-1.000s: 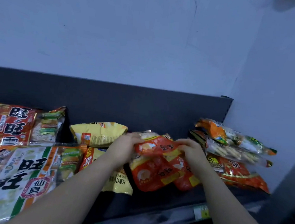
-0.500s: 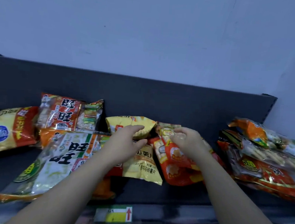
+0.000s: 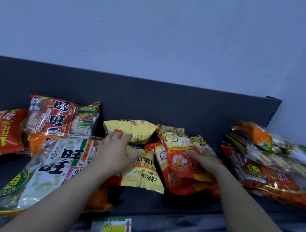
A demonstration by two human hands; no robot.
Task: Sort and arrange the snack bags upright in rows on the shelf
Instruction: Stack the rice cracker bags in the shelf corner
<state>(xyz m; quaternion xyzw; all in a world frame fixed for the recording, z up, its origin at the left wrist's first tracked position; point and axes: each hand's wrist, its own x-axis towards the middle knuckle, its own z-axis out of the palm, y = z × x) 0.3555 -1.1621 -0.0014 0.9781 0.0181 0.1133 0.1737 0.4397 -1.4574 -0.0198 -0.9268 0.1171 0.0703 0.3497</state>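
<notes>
Dark shelf (image 3: 178, 204) with a dark back panel (image 3: 185, 107), pale wall (image 3: 155, 33) above. Snack bags lie in a loose jumble, most flat or leaning, none in clear rows. Left hand (image 3: 114, 153) reaches in over the middle of the shelf. Its fingers (image 3: 123, 135) are extended and slightly spread, tips touching the lower edge of the rear yellow chip bag (image 3: 134, 128), which leans against the back panel. The thumb lies across the top of the front yellow chip bag (image 3: 142, 173), which lies flat. Nothing is gripped. Right hand (image 3: 205, 161) lies flat on the orange-red snack bag (image 3: 179, 165) just right of the yellow ones, fingers straight and apart, pressing or resting rather than holding. That bag is tilted, overlapping a similar bag beneath it. Left of centre, a large white-and-green cracker bag (image 3: 53, 164) lies slanted toward the shelf's front edge, partly under the left forearm. Behind it a red cracker bag (image 3: 51, 117) stands near upright against the panel. At far left, a yellow-and-red bag (image 3: 0, 133) is cut off by the frame edge. At far right, a stack of mixed bags (image 3: 273, 162) lies flat, well apart from both hands. A green-and-yellow price label (image 3: 111, 227) with a red arrow sits on the shelf's front rail.
</notes>
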